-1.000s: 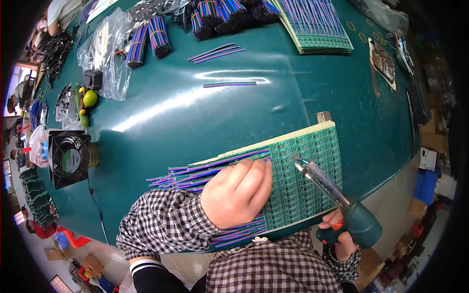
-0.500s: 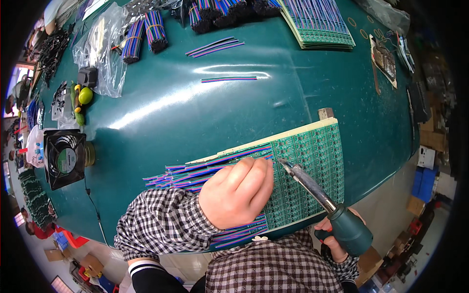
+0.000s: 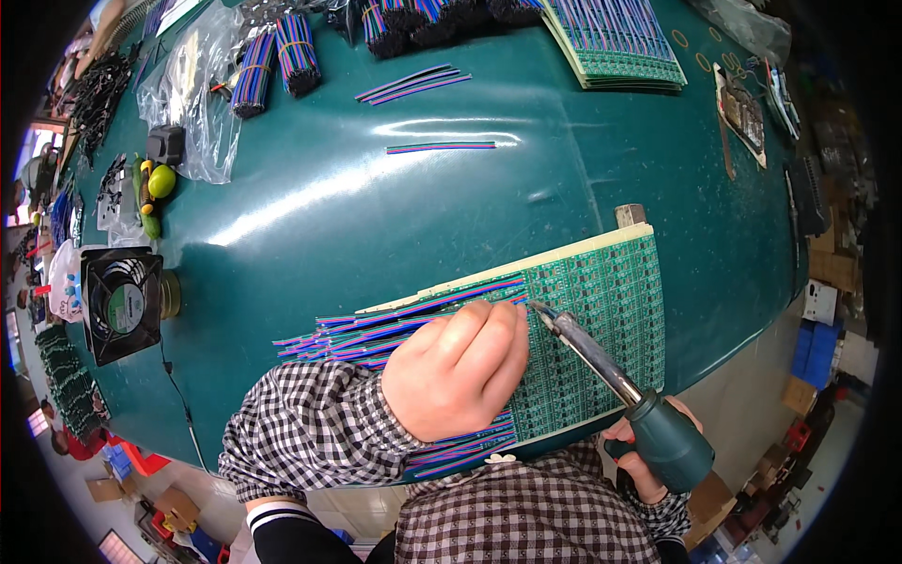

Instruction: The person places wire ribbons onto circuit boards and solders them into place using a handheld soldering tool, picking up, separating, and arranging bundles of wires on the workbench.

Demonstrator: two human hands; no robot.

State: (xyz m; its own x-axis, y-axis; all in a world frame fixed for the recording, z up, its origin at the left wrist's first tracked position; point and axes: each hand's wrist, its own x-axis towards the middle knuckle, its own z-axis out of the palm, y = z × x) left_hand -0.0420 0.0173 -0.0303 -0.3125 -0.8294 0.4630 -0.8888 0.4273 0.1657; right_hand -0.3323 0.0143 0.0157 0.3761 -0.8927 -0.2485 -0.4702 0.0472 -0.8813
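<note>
A green circuit board panel (image 3: 592, 329) lies on the table in front of me, covered with rows of small parts. Multicoloured ribbon wires (image 3: 404, 315) run leftward from its left part. My left hand (image 3: 458, 371) rests over these wires, fingers pinched on a ribbon wire (image 3: 520, 300) at the board; the fingertips are partly hidden. From the right, my right hand (image 3: 644, 461) grips a soldering gun (image 3: 669, 442) by its dark green handle. Its metal tip points at the board, right beside the wire end at my left fingertips.
A metal block (image 3: 629, 215) touches the panel's far edge. Farther back lie loose ribbon wires (image 3: 413, 85), bundled wires (image 3: 298, 56) and a stack of wired boards (image 3: 625, 47). A black fan (image 3: 122, 305) stands at left, near green and yellow fruit (image 3: 162, 181). At right sits a soiled tray (image 3: 739, 113).
The soldering gun has shifted slightly left, bringing its tip closer to the wire end by my left fingertips. My left hand stays nearly still.
</note>
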